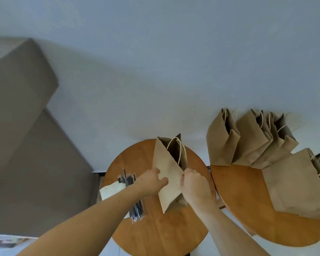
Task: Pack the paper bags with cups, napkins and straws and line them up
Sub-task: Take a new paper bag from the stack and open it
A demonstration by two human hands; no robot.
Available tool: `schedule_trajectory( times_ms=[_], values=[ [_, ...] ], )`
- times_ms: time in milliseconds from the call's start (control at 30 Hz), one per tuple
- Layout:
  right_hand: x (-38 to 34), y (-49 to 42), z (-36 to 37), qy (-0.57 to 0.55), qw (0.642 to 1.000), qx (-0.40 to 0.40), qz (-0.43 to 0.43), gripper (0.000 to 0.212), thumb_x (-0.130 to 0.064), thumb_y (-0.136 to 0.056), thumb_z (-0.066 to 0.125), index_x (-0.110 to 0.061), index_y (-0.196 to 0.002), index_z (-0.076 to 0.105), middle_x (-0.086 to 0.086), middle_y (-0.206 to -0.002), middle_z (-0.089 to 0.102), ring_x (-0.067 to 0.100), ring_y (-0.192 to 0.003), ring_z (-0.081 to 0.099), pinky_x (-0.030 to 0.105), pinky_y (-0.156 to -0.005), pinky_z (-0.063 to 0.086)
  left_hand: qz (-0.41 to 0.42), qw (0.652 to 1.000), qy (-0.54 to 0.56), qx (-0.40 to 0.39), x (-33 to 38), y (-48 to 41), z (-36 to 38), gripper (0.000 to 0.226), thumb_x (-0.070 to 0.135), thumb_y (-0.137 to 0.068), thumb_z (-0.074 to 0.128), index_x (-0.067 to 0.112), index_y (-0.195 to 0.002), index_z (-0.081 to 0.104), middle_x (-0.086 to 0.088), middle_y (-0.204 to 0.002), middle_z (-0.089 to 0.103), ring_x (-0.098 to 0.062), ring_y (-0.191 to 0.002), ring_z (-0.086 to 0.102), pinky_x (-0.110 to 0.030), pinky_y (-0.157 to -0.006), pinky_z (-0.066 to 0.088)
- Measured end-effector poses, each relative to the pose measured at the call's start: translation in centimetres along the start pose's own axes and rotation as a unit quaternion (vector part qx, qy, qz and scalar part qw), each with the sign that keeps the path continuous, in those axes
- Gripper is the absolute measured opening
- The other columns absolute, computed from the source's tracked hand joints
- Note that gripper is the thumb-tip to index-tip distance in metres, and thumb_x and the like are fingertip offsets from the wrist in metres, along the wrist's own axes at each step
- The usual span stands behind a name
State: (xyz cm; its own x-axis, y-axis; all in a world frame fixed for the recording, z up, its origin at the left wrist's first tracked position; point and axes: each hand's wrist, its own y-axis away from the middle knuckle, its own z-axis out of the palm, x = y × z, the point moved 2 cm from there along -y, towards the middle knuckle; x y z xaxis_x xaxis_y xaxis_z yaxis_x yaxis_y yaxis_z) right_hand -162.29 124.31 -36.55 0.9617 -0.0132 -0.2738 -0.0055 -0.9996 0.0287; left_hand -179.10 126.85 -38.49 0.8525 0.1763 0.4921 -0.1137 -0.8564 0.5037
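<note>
Bag [167, 163] stood open on the left tabletop [155, 233], with the fingers [163, 181] of the left hand [151, 181] and right hand [194, 183] curled around its sides. Straws [136, 209] and napkins [111, 191] lay just left of it.

Left grip [151, 179] and right grip [194, 183] pinch bag [164, 161].

Head camera looks down, close (wide-angle), over the round table [161, 230]

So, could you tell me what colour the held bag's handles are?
Pale cream handles on the brown paper bag; the head view shows them best.
</note>
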Motion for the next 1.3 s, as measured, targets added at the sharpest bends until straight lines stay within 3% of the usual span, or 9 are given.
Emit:
schedule_trajectory(
  times_ms=[233, 367, 467, 567, 733, 867, 1000, 1133, 1300],
  values=[
    [1.4, 1.5, 3.6, -0.030, 0.991, -0.091, -0.092, 0.062, -0.076, -0.090, 0.022, -0.032, -0.101, 0.064, -0.014, -0.094, 0.067, 0.005, -0.078, 0.065, 0.016, -0.064, 0.050, -0.089, 0.986, 0.141, -0.023, -1.8, 0.2, 3.8, 0.071, 0.078, -0.080, 0.045, 0.028, -0.131, 0.046, 0.010, -0.111, 0.063, -0.006, -0.090, 0.063, -0.024, -0.078, 0.057],
    [2.4, 0.3, 3.3, -0.041, 0.994, -0.089, -0.043, 0.035, -0.068, -0.092, 0.039, -0.035, -0.087, 0.050, -0.017, -0.077, 0.059, 0.001, -0.063, 0.058, 0.008, -0.051, 0.034, -0.129, 0.988, 0.078, 0.035, -1.0, -0.3, 4.0, 0.055, 0.067, -0.084, 0.054, 0.032, -0.125, 0.042, 0.011, -0.098, 0.062, -0.009, -0.077, 0.066, -0.017, -0.061, 0.055],
    [3.1, -1.1, 3.3, -0.085, 0.988, -0.121, 0.039, 0.043, -0.073, -0.086, 0.049, -0.030, -0.084, 0.049, -0.016, -0.069, 0.056, 0.001, -0.060, 0.056, 0.010, -0.049, 0.027, -0.155, 0.985, 0.050, 0.052, -0.4, -0.5, 4.5, 0.044, 0.056, -0.090, 0.055, 0.029, -0.123, 0.047, 0.010, -0.093, 0.062, -0.008, -0.073, 0.064, -0.017, -0.061, 0.055],
    [4.0, -2.8, 3.5, -0.122, 0.976, -0.165, 0.076, 0.047, -0.070, -0.085, 0.054, -0.025, -0.097, 0.048, -0.012, -0.080, 0.060, 0.005, -0.065, 0.059, 0.013, -0.052, 0.038, -0.174, 0.983, 0.048, 0.043, -0.5, -0.5, 5.2, 0.033, 0.051, -0.091, 0.055, 0.030, -0.116, 0.054, 0.009, -0.090, 0.064, -0.010, -0.072, 0.066, -0.020, -0.068, 0.059],
    [5.8, -5.3, 3.2, -0.050, 0.976, -0.203, 0.064, 0.020, -0.040, -0.093, 0.062, -0.028, -0.102, 0.049, -0.012, -0.084, 0.057, 0.007, -0.064, 0.058, 0.017, -0.051, 0.045, -0.217, 0.973, 0.022, 0.075, -0.8, -0.6, 5.1, 0.013, 0.039, -0.096, 0.055, 0.029, -0.089, 0.061, 0.007, -0.080, 0.065, -0.010, -0.065, 0.067, -0.019, -0.062, 0.057],
    [8.8, -5.7, 2.7, -0.026, 0.974, -0.209, 0.080, 0.015, -0.036, -0.094, 0.058, -0.032, -0.081, 0.051, -0.012, -0.076, 0.060, 0.008, -0.063, 0.062, 0.017, -0.050, 0.045, -0.230, 0.967, -0.012, 0.108, -3.0, -0.2, 3.0, 0.008, 0.026, -0.095, 0.051, 0.025, -0.092, 0.059, 0.006, -0.080, 0.062, -0.009, -0.067, 0.064, -0.018, -0.056, 0.051],
    [9.2, -5.0, 3.5, -0.068, 0.968, -0.235, 0.057, 0.008, -0.038, -0.094, 0.057, -0.033, -0.090, 0.052, -0.012, -0.081, 0.062, 0.007, -0.067, 0.064, 0.023, -0.060, 0.057, -0.199, 0.974, 0.021, 0.106, -3.5, -0.1, 2.8, 0.005, 0.030, -0.094, 0.050, 0.027, -0.096, 0.053, 0.008, -0.080, 0.061, -0.010, -0.065, 0.065, -0.016, -0.050, 0.045],
    [7.4, -4.5, 3.8, -0.102, 0.958, -0.265, 0.027, 0.042, -0.057, -0.090, 0.057, -0.028, -0.119, 0.051, -0.012, -0.111, 0.064, 0.011, -0.094, 0.067, 0.032, -0.083, 0.059, -0.178, 0.981, 0.070, 0.044, -2.5, -1.1, 4.3, 0.035, 0.050, -0.090, 0.056, 0.028, -0.117, 0.050, 0.006, -0.096, 0.065, -0.013, -0.079, 0.069, -0.026, -0.073, 0.061],
    [7.2, -5.3, 3.3, -0.144, 0.929, -0.340, -0.002, 0.089, -0.070, -0.077, 0.063, -0.032, -0.150, 0.029, -0.007, -0.152, 0.041, 0.022, -0.134, 0.048, 0.040, -0.104, 0.049, -0.137, 0.972, 0.180, -0.058, -2.7, -1.0, 3.2, 0.093, 0.061, -0.073, 0.072, 0.033, -0.148, 0.026, 0.003, -0.149, 0.043, -0.025, -0.130, 0.052, -0.041, -0.104, 0.050]
  ],
)
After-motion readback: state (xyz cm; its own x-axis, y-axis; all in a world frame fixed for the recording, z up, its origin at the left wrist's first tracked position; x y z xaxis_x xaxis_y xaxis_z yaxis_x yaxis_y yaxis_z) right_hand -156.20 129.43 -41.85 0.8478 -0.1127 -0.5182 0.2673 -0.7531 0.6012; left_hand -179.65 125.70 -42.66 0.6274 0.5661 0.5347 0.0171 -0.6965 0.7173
